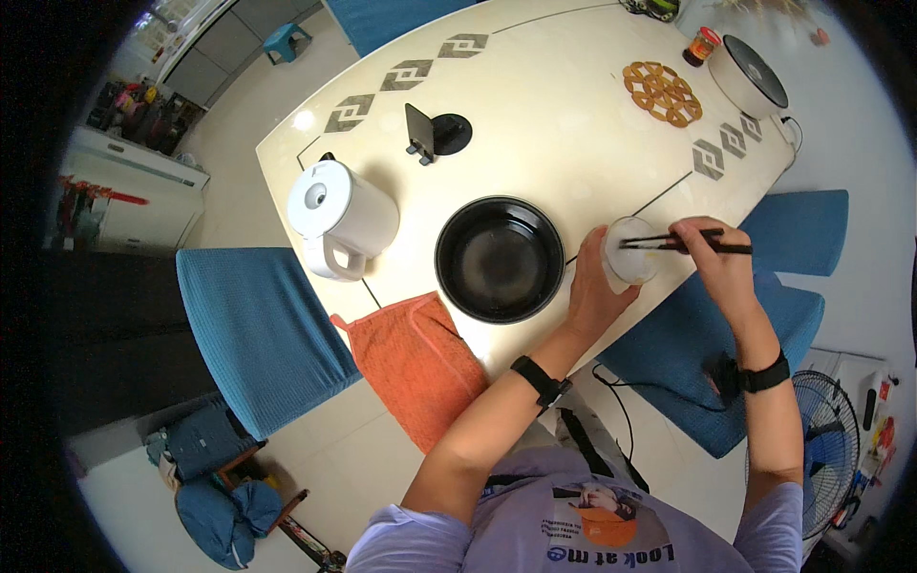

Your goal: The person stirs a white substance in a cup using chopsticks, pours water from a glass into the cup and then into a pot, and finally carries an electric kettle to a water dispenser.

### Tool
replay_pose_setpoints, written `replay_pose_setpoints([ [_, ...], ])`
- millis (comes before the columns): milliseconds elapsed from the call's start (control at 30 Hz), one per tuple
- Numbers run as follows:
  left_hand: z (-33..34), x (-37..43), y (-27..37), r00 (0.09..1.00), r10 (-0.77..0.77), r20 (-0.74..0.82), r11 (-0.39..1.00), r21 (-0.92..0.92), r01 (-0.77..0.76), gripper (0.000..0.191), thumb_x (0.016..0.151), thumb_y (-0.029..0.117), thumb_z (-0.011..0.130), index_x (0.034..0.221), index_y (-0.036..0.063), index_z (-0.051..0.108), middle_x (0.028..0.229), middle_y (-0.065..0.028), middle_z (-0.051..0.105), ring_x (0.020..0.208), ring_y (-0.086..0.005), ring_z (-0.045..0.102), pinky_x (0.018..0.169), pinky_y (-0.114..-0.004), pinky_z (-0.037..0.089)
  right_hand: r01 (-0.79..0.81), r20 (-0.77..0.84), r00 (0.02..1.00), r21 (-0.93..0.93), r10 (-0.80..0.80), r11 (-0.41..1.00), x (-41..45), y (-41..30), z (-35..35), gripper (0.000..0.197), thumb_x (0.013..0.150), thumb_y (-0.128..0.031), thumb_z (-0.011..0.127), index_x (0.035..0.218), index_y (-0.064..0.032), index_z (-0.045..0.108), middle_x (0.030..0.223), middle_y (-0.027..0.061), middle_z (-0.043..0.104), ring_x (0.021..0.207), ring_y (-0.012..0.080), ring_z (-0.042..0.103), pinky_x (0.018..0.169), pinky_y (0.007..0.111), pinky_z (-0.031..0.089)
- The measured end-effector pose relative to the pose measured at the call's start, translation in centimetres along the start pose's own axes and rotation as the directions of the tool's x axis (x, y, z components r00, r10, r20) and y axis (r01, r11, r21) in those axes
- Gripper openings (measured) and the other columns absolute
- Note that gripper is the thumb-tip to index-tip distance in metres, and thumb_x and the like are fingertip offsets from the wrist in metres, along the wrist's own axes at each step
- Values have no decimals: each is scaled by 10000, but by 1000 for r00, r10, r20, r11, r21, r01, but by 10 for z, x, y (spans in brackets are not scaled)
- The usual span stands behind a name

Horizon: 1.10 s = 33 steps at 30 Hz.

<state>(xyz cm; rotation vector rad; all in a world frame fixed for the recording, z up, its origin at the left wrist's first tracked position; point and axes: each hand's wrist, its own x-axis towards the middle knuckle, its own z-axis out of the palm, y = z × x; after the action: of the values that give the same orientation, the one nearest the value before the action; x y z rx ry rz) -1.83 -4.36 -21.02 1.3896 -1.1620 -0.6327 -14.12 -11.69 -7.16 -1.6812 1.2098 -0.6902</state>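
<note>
My left hand (599,297) is wrapped around the near side of a small whitish bowl or cup (632,266) at the table's near right edge. In my right hand (718,261) is a pair of dark chopsticks (663,244), whose tips are over the white inside of the small vessel. What it contains is too unclear to tell. Left of my left hand stands a large round black bowl (500,259), with a wet-looking sheen and no food visible in it. An orange cloth (419,365) hangs over the near table edge below the black bowl.
On the cream table (544,154) stand a white pitcher (347,215), a black phone stand (433,135), a woven trivet (662,94), a red-lidded jar (701,47) and a white pot with a dark lid (749,75). Blue-covered chairs (261,336) surround it. A fan (824,451) stands at right.
</note>
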Motion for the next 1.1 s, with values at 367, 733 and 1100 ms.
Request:
replay_pose_setpoints([
  [367, 1, -1, 1, 998, -59, 5, 998, -23, 59, 849, 598, 66, 793, 1289, -2, 305, 1235, -200, 405, 1148, -353, 443, 957, -380, 407, 28, 6, 1000, -163, -28, 986, 5, 7, 2, 179, 865, -126, 624, 883, 44, 676, 743, 91, 673, 643, 103, 583, 598, 235, 472],
  [733, -2, -2, 3, 991, -131, 32, 989, 79, 128, 937, 622, 126, 802, 1338, 32, 206, 1239, -211, 430, 1140, -314, 478, 956, -370, 426, 204, 255, 951, -94, -174, 975, 5, 16, -3, 172, 815, -154, 666, 827, 15, 696, 706, 95, 672, 612, 102, 579, 583, 245, 470],
  [1100, 4, -9, 10, 999, -33, -15, 991, 130, 35, 929, 656, 136, 783, 1352, 25, 180, 1256, -233, 424, 1154, -315, 484, 976, -378, 431, 314, 277, 917, -59, -286, 948, 8, 13, -1, 224, 790, -209, 670, 791, 15, 683, 633, 146, 630, 555, 192, 588, 571, 289, 471],
])
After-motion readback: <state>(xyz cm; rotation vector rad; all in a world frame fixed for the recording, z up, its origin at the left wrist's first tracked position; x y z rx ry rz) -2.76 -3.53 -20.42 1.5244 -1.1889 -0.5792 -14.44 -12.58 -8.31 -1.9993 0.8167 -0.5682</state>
